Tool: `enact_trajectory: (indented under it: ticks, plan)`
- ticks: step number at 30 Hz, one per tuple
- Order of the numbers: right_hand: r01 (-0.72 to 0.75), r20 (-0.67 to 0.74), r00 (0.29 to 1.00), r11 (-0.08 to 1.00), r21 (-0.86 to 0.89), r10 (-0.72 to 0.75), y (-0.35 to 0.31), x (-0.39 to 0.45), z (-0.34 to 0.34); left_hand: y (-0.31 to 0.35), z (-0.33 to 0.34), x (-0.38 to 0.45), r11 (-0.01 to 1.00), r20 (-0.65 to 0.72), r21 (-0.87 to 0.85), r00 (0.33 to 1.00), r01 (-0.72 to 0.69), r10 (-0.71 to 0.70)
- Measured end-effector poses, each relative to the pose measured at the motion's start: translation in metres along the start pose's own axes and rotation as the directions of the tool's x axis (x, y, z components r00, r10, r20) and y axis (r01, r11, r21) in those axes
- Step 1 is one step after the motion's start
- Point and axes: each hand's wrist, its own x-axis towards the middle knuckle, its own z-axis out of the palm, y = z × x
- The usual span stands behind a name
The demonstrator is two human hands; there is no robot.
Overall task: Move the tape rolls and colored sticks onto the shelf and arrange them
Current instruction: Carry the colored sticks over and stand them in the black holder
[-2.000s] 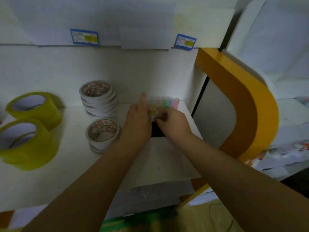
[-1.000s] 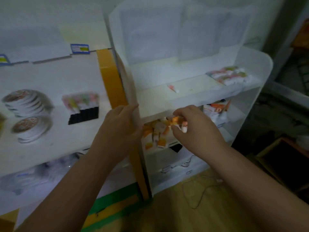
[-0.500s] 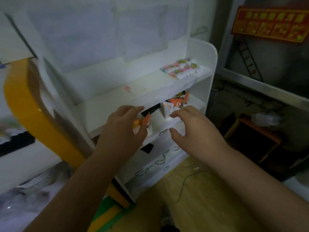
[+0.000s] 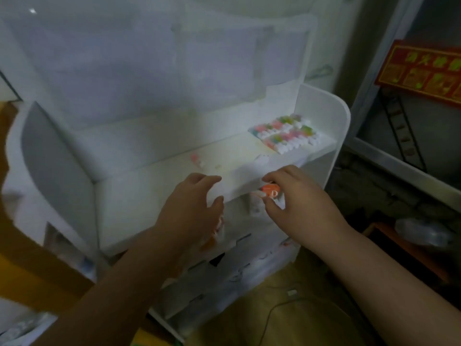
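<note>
Right hand (image 4: 296,206) — thumb and fingers pinching orange-and-white packet (image 4: 270,194), held just under front edge of white shelf unit (image 4: 321,113) upper board. Left hand (image 4: 190,211) — fingers spread and relaxed, holding nothing, at same front edge, left of packet. Coloured sticks (image 4: 287,133) — pack lying flat on upper board, far right corner. Single small pink piece (image 4: 195,158) on same board, left of pack. Red sign (image 4: 421,73) on wall, right of unit.

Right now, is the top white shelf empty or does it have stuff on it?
Not empty. The top shelf holds colored sticks at its right end, and a small pink piece lies near the middle.
</note>
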Motion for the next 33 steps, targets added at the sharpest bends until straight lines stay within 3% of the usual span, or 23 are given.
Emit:
enact_trajectory:
  ticks: [8,13,20,28,33]
  plan:
    - [-0.050,0.055,0.997,0.998,0.049,0.048,0.039,0.062,0.023,-0.023,0.027,0.078,0.992,0.113,0.112,0.991,0.061,-0.074]
    - [-0.053,0.117,0.992,0.996,0.074,0.045,0.060,0.097,0.033,-0.039,0.052,0.126,0.966,0.172,0.126,0.955,0.224,-0.244]
    - [0.011,0.148,0.988,0.991,0.130,-0.031,0.098,0.141,0.040,-0.054,0.079,0.189,0.869,0.101,0.322,0.899,0.376,-0.426]
    - [0.069,0.204,0.974,0.984,0.164,-0.103,0.164,0.188,0.036,-0.043,0.098,0.221,0.823,0.004,0.326,0.870,0.465,-0.493]
    - [0.075,0.355,0.928,0.989,0.129,-0.116,0.191,0.220,0.048,-0.022,0.101,0.225,0.830,-0.028,0.320,0.880,0.457,-0.473]
